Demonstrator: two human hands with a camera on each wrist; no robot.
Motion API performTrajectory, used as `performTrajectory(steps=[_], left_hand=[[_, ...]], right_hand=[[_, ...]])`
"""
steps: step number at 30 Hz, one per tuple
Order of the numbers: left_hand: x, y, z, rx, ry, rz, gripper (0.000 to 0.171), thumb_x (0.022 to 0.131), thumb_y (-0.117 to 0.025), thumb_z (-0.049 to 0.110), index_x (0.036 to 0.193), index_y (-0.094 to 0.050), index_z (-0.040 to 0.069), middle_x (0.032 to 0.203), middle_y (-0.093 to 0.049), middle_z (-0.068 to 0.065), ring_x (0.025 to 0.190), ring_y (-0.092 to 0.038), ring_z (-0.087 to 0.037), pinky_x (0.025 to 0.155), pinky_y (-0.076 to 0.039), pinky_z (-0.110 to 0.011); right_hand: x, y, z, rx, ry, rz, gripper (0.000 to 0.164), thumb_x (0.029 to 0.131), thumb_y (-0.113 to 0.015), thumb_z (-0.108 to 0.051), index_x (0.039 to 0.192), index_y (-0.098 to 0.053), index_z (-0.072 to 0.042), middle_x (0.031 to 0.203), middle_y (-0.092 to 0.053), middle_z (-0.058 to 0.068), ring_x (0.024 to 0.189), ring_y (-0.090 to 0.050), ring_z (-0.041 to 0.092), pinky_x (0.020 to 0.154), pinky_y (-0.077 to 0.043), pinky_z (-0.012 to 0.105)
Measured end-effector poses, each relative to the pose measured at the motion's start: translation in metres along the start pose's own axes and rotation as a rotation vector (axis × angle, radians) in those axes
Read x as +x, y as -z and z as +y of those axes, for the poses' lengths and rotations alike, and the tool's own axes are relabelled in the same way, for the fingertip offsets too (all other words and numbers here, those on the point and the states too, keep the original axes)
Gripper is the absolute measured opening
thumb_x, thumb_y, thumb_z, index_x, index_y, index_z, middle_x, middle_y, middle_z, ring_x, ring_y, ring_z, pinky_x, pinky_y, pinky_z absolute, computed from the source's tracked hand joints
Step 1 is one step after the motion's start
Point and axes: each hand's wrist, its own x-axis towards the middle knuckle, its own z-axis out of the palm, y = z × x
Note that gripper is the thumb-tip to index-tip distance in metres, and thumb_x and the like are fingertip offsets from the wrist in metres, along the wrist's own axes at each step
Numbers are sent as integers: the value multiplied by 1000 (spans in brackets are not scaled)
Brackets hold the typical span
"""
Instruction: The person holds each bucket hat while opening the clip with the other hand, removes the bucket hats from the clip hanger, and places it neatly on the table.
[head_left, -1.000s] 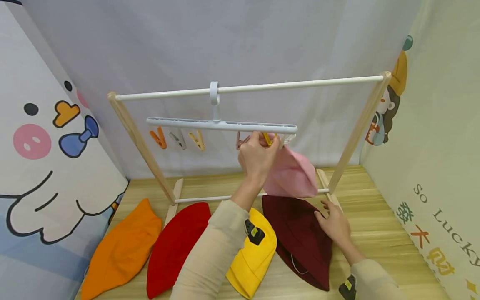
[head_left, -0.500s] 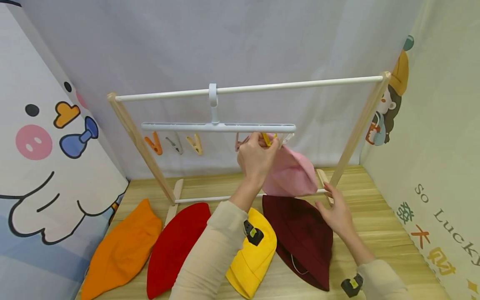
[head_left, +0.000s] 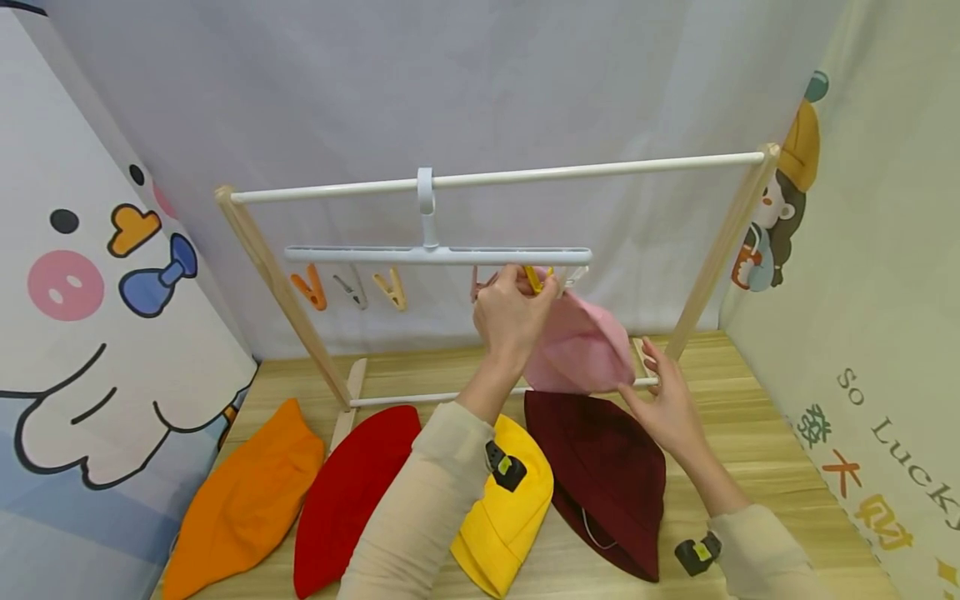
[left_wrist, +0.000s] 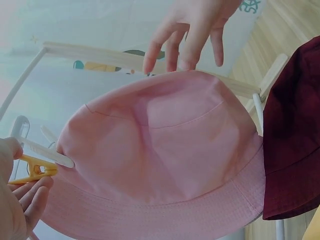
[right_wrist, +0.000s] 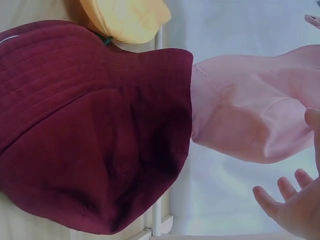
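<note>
A pink bucket hat (head_left: pixel 581 346) hangs at the right end of a pale blue hanger (head_left: pixel 442 256), where a white clothespin (left_wrist: pixel 50 152) bites its edge. My left hand (head_left: pixel 513 312) pinches a yellow clothespin (left_wrist: pixel 36 169) under the hanger, between thumb and fingers; its tips lie right at the hat's edge. Beside the hat's lower right side, my right hand (head_left: pixel 670 408) has its fingers spread, the thumb right at the fabric. Below lies a maroon bucket hat (head_left: pixel 600 475), its top edge overlapping the pink one in the head view.
The hanger hooks over the white rail of a wooden rack (head_left: pixel 600 171). Orange (head_left: pixel 313 287), grey (head_left: pixel 350 289) and pale yellow clothespins (head_left: pixel 391 289) dangle at its left. Orange (head_left: pixel 247 500), red (head_left: pixel 356 492) and yellow hats (head_left: pixel 517 517) lie on the wooden table (head_left: pixel 750 433).
My right hand has risen from beside the maroon hat to the pink hat's lower right side. The hanger has shifted slightly down and left; my left hand stays at the yellow clothespin.
</note>
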Motion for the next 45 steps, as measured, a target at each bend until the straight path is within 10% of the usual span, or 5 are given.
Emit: performTrajectory(steps=[32, 45], left_hand=[[-3, 1, -1, -11, 1, -8, 27, 73, -68, 39, 68, -59, 14, 61, -63, 6, 55, -57, -10, 50, -42, -26], [-6, 0, -4, -9, -7, -17, 26, 73, -67, 39, 68, -59, 15, 62, -63, 6, 56, -56, -10, 50, -42, -26]], right_hand=[[29, -24, 3, -42, -11, -28, 67, 74, -72, -12, 132, -41, -3, 119, -54, 21, 105, -53, 35, 87, -42, 47], [34, -26, 3, -132, -28, 47, 26, 76, -66, -7, 99, -57, -1, 92, -61, 18, 82, -58, 34, 70, -44, 44]])
